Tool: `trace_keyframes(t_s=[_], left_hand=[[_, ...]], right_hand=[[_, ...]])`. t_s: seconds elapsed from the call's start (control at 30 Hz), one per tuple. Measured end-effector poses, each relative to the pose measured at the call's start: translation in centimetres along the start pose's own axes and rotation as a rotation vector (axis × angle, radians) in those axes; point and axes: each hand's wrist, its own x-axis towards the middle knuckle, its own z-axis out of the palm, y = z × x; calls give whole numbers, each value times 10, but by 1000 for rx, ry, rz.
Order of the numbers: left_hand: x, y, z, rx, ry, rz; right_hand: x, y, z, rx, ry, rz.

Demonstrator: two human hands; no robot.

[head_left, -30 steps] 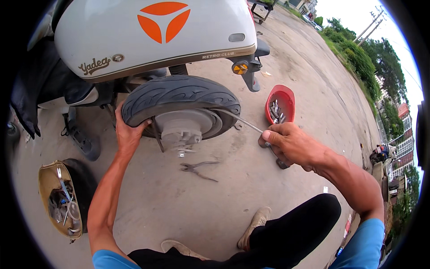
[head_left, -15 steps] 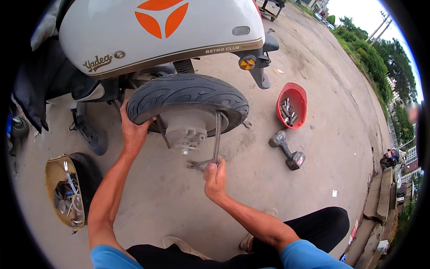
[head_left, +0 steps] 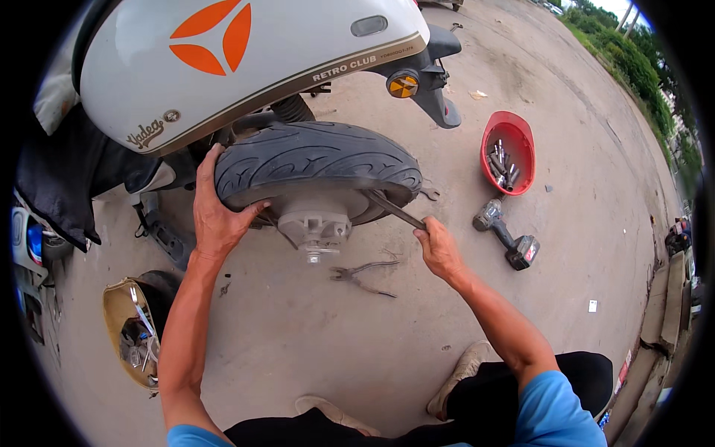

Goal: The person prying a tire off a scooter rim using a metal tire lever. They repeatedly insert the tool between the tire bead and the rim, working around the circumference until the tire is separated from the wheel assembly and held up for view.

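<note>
Tyre: black rubber, curved grooved tread, at centre under the scooter's tail, raised off the concrete.
Hub: dull grey metal, round, stepped, with a short axle stub pointing near.
Tyre lever: flat grey steel bar, far end wedged at the tyre's right edge, near end in the right hand.
Right hand: closed tight round the lever's near end, just right of the hub.
Left hand: fingers spread and pressed flat on the tyre's left sidewall, thumb reaching toward the hub.
Pliers: dark metal, handles splayed, lying on the ground just near the hub, between the two hands.
Scooter body: glossy white shell, far left, with an orange three-part emblem, a thin gold stripe and a round amber reflector at its right end.
Red bowl: smooth plastic, far right, filled with steel sockets.
Cordless driver: black and grey, lying just near the bowl.
Yellow helmet: upturned, near left, holding small tools.
Ground: rough pale concrete, open between pliers and knees and out to the right.
</note>
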Motion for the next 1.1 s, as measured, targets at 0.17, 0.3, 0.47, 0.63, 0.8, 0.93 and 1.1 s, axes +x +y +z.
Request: trace_keyframes(t_s=[0.17, 0.3, 0.47, 0.63, 0.8, 0.93, 1.1], left_hand=[[-17, -22, 8, -26, 22, -73], [-52, -39, 21, -51, 86, -280], [-89, -27, 57, -580, -216, -1298], [-110, -62, 71, -1022, -421, -1424], [-145, -55, 97, -998, -351, -1334], [-153, -57, 84, -917, -692, -1284], [-148, -100, 31, -416, -22, -883]], right_hand=[[-19, -10, -67, 46, -217, 13], [-16, -36, -100, 159, -273, 42], [-9, -64, -135, 234, -347, 174], [19, -139, -173, 125, -454, 325], [59, -209, -205, 89, -575, 417], [85, -252, -211, 161, -660, 668], [102, -313, -214, -56, -703, 698]])
